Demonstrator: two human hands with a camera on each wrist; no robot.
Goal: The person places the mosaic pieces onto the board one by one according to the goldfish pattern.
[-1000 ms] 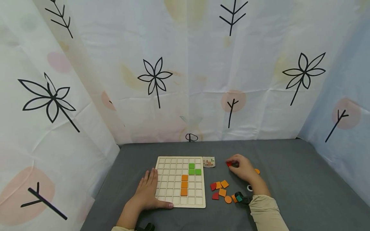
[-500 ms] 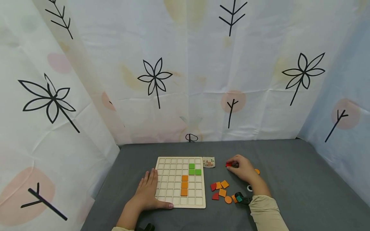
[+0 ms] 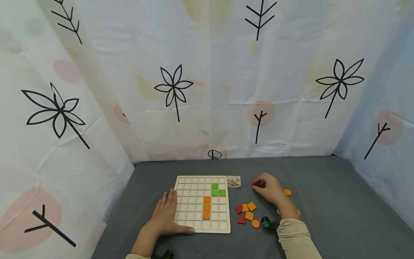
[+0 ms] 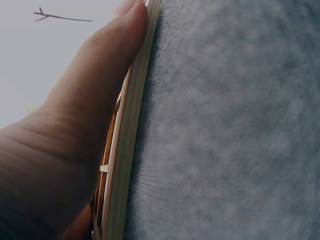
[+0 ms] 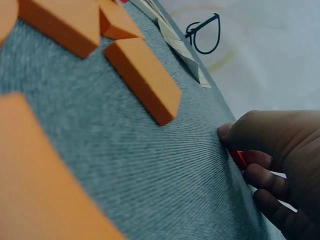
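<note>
My left hand (image 3: 165,217) rests at the left and lower edges of a pale wooden grid board (image 3: 191,226), fingers straight, thumb along the bottom rim. The left wrist view has that thumb (image 4: 107,65) lying over the board's edge. Set in the grid are several green tiles (image 3: 215,192) and a column of orange square tiles (image 3: 206,207). Right of the board, my right hand (image 3: 271,189) pinches a small red tile (image 3: 254,185) between thumb and fingers. In the right wrist view the red tile (image 5: 238,159) is low over the cloth, mostly hidden by the fingers.
A small printed pattern card (image 3: 234,181) lies at the board's upper right. Loose orange squares (image 3: 249,216), red pieces (image 3: 241,219) and an orange disc (image 3: 255,223) are scattered between board and right forearm. Another orange disc (image 3: 287,192) lies beyond the right wrist. Patterned cloth (image 3: 207,90) hangs behind.
My right wrist and forearm have shifted slightly left, baring more of the far orange disc and an orange edge beside the wrist. The red tile stays pinched; the left hand is still.
</note>
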